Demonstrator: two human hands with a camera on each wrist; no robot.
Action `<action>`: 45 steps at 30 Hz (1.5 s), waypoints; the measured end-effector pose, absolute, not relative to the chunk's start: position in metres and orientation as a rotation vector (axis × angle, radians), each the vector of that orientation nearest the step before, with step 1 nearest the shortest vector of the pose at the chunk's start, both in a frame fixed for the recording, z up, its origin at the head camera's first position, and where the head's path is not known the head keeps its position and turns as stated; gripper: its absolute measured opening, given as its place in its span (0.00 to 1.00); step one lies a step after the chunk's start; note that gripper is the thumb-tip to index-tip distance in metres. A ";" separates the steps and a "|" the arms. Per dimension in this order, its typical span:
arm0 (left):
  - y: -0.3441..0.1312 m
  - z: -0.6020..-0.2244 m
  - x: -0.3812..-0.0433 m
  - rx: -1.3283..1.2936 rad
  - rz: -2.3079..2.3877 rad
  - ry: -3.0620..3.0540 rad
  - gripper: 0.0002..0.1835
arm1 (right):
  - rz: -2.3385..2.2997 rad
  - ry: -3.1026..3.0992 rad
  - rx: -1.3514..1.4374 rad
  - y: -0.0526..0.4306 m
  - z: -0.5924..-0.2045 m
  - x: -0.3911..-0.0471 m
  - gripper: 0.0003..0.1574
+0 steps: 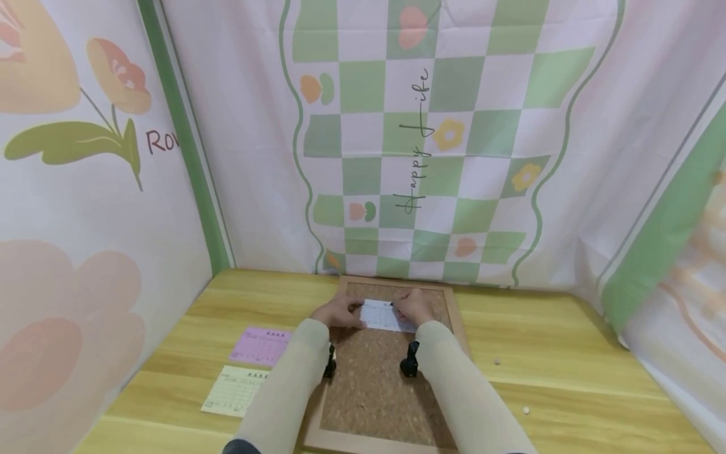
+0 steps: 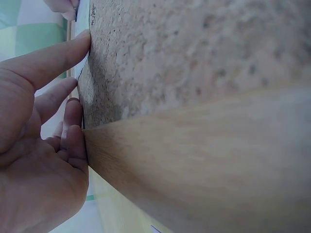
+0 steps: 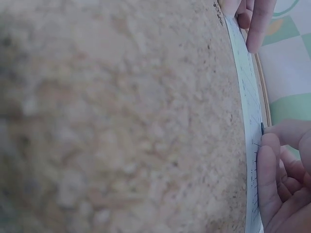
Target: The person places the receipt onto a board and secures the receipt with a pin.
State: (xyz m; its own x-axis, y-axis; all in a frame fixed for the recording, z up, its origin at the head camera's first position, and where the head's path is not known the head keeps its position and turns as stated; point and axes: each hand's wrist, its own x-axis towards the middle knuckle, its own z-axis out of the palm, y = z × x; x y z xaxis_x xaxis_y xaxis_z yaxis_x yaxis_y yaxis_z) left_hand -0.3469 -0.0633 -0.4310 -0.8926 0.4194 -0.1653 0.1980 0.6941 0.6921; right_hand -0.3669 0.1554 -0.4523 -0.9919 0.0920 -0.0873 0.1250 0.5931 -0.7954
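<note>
A white printed paper slip (image 1: 379,317) lies across the upper part of a wood-framed corkboard (image 1: 368,384). My left hand (image 1: 339,312) rests at the slip's left end, thumb and forefinger extended against it. In the left wrist view, other fingers of that left hand (image 2: 43,121) touch the board's wooden side frame (image 2: 204,131). At the slip's upper right part, my right hand (image 1: 415,307) pinches a small dark thumbtack (image 3: 263,128) against the paper. The tack's point is hidden. In the right wrist view the slip (image 3: 250,116) lies close to the cork.
Left of the board, a pink slip (image 1: 259,345) and a pale yellow slip (image 1: 232,391) lie on the wooden table (image 1: 567,366), partly behind my left sleeve. Two small round pieces, one brownish (image 1: 497,361) and one whitish (image 1: 526,410), lie right of the board. A printed curtain (image 1: 374,139) hangs behind.
</note>
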 end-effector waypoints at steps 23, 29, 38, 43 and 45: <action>-0.062 -0.434 -0.346 0.488 1.003 2.602 0.35 | -1.347 2.636 -0.067 0.167 -0.440 -0.360 0.15; -0.063 -0.434 -0.348 0.501 1.016 2.601 0.36 | -1.283 2.626 -0.156 0.177 -0.431 -0.353 0.17; -0.062 -0.434 -0.348 0.500 1.012 2.602 0.36 | -1.154 2.704 -0.334 0.197 -0.420 -0.340 0.19; -0.063 -0.435 -0.348 0.503 1.006 2.604 0.36 | -1.119 2.692 -0.348 0.211 -0.413 -0.329 0.21; -0.063 -0.435 -0.349 0.503 1.009 2.606 0.36 | -1.110 2.689 -0.341 0.216 -0.411 -0.326 0.20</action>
State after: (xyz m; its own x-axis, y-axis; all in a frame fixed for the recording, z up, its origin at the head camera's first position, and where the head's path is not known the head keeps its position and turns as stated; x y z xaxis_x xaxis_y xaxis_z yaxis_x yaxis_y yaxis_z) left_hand -0.3486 -0.0628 -0.4348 -0.8934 0.4235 -0.1501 0.2121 0.6920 0.6900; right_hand -0.3260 0.2164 -0.4109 -0.9506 -0.2913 -0.1069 -0.1311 0.6892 -0.7127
